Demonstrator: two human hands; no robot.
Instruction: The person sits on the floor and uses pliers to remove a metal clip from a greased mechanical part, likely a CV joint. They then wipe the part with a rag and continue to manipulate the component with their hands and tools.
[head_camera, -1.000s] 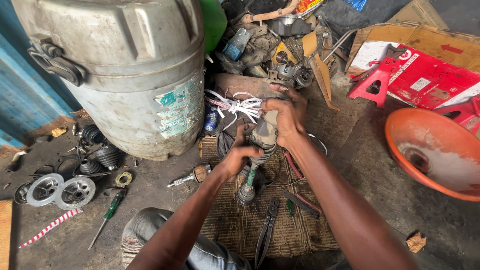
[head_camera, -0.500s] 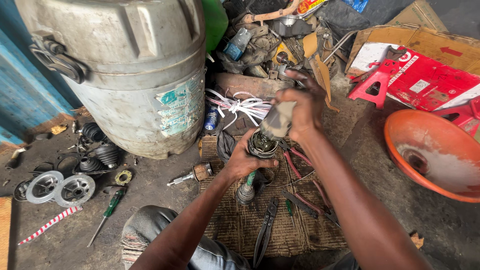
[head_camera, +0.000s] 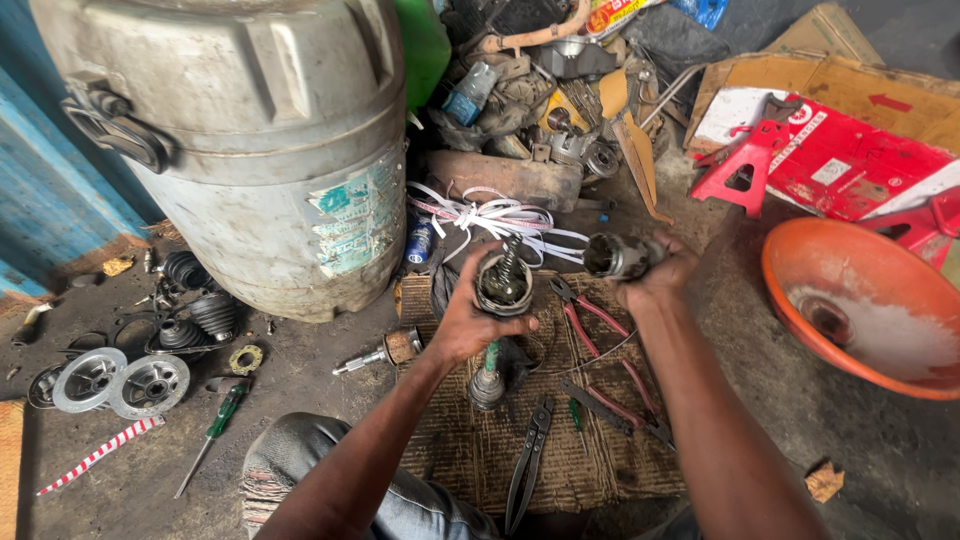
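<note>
My left hand (head_camera: 463, 322) grips a greasy joint housing (head_camera: 503, 283) on a short axle shaft whose lower end (head_camera: 488, 385) rests on a woven mat (head_camera: 560, 460). The housing's open end faces up and shows a dark inner part. My right hand (head_camera: 655, 273) holds a separate metal cup-shaped joint piece (head_camera: 612, 255) off to the right, apart from the housing. Below the hands, red-handled pliers (head_camera: 590, 315) and black pliers (head_camera: 528, 455) lie on the mat.
A big grey drum (head_camera: 250, 140) stands at the left, with rubber boots (head_camera: 195, 310) and metal discs (head_camera: 120, 380) beside it. A green screwdriver (head_camera: 215, 430) lies on the floor. An orange basin (head_camera: 870, 310), red stand (head_camera: 745, 165) and scrap pile (head_camera: 540, 90) surround the mat.
My right hand has pulled the cup-shaped piece off the top of the shaft and moved it right, away from the housing still held in my left hand.
</note>
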